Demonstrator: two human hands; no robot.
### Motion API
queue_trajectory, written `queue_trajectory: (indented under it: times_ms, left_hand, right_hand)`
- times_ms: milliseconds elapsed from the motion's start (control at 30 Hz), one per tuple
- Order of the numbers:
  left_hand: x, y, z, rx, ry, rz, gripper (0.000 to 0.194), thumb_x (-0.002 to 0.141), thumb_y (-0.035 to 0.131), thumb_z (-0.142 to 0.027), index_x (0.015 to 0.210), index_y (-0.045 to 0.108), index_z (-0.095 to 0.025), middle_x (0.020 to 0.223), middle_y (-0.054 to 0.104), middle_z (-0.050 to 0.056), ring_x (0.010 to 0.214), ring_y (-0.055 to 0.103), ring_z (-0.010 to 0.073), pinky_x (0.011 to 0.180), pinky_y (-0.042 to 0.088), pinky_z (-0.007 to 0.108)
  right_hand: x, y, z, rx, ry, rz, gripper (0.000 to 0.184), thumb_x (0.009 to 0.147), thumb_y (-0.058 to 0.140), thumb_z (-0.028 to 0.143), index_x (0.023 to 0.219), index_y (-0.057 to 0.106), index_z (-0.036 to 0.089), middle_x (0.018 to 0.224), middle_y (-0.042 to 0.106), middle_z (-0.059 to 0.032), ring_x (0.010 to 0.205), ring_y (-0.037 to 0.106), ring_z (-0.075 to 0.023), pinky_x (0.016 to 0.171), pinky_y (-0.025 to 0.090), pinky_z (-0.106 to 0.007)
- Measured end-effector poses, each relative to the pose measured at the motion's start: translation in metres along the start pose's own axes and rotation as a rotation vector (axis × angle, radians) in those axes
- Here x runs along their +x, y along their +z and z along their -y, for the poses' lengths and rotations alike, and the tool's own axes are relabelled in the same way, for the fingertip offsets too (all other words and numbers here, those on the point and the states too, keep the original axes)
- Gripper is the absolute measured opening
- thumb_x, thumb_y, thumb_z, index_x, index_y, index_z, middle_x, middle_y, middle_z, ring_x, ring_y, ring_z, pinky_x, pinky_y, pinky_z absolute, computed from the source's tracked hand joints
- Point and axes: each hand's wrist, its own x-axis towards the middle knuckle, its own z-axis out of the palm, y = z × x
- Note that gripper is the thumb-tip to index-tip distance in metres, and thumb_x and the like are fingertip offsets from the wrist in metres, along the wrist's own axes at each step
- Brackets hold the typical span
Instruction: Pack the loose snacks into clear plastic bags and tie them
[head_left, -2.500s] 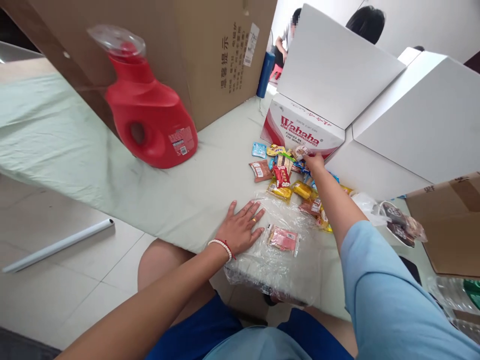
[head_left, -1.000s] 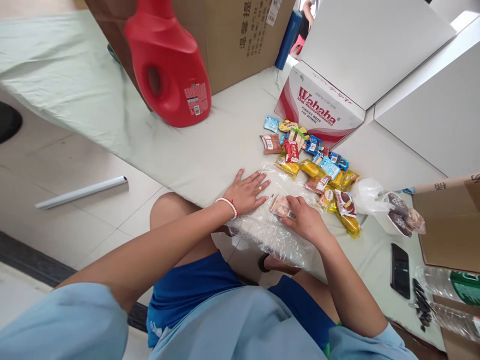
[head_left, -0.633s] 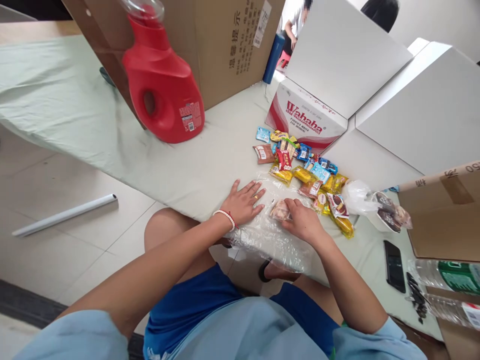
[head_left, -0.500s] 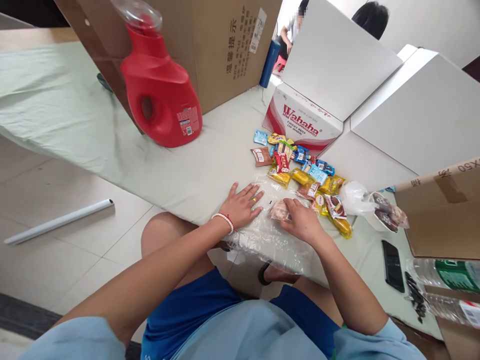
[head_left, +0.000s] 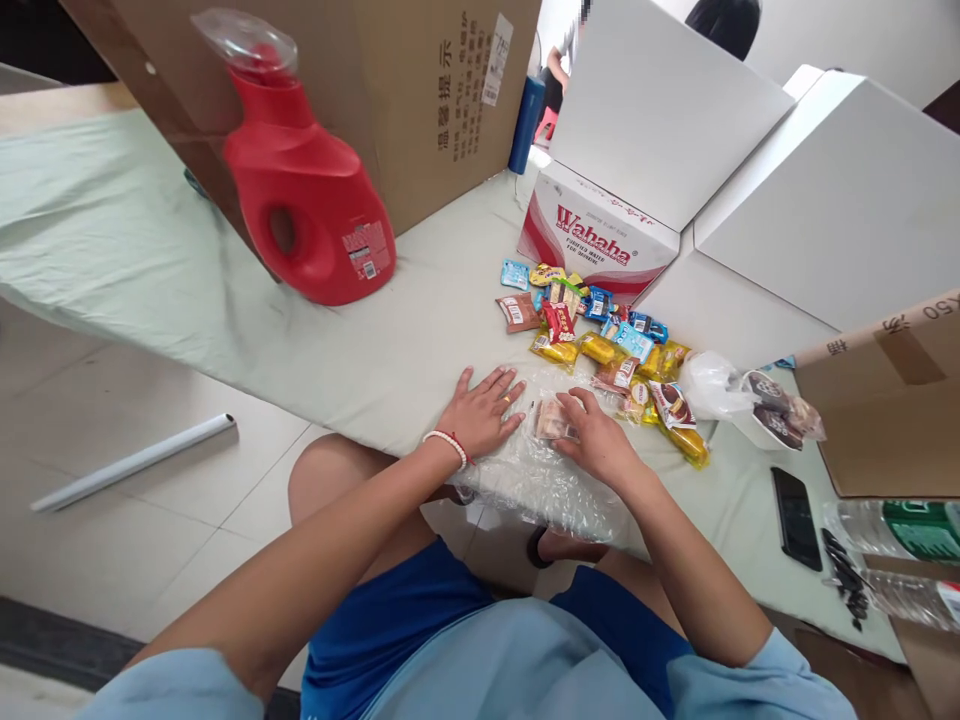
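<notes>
Pale green cloth-covered table, Wahaha carton at its far side, heap of wrapped snacks just in front of the carton. Pink wrapped packet lies on a clear plastic bag, near table edge, between the hands. Packet looks light; contents probably crumbly, so easy to crush. Wrapper likely slick, limp at the ends; best hold is by its long sides, thumb opposite fingers, light pinch. Bag looks thin, wrinkly, prone to slide, wants pinning.

Left hand: palm down, fingers spread wide, nothing grasped, resting at bag's left edge; forearm angles in from lower left. Right hand: fingers half-curled over packet's right end, thumb near its lower edge, wrist low; can't tell whether it actually grips or just touches.
</notes>
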Motion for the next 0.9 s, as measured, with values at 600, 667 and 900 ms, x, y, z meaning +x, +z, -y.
queue_trajectory:
  times_ms: [600, 667, 900]
  left_hand:
    - [0.003, -0.025, 0.022, -0.005, -0.014, 0.116, 0.058, 0.1, 0.043, -0.037, 0.155, 0.045, -0.019, 0.173, 0.022, 0.013, 0.156, 0.033, 0.0292, 0.124, 0.031, 0.056]
    - [-0.006, -0.03, 0.02, 0.048, 0.039, 0.059, 0.058, 0.097, 0.046, -0.029, 0.154, 0.046, -0.021, 0.172, 0.026, 0.013, 0.156, 0.032, 0.0294, 0.124, 0.031, 0.056]
    - [-0.034, -0.046, 0.023, 0.096, 0.317, 0.176, 0.071, 0.079, 0.043, -0.003, 0.138, 0.064, -0.038, 0.152, 0.059, -0.001, 0.155, 0.036, 0.026, 0.129, 0.004, 0.065]
  right_hand:
    - [-0.137, 0.066, -0.028, 0.367, -0.13, -0.227, 0.028, 0.101, 0.052, 0.019, 0.119, 0.072, 0.026, 0.134, 0.066, -0.0136, 0.123, 0.059, -0.0285, 0.102, 0.054, -0.053]
    - [-0.131, 0.054, -0.033, 0.408, -0.143, -0.219, 0.027, 0.101, 0.05, 0.02, 0.111, 0.074, 0.026, 0.127, 0.069, -0.0124, 0.117, 0.062, -0.027, 0.099, 0.055, -0.051]
    - [-0.097, 0.003, -0.047, 0.563, -0.122, -0.212, 0.023, 0.1, 0.05, 0.024, 0.104, 0.073, 0.024, 0.115, 0.071, -0.0087, 0.104, 0.068, -0.02, 0.094, 0.055, -0.036]
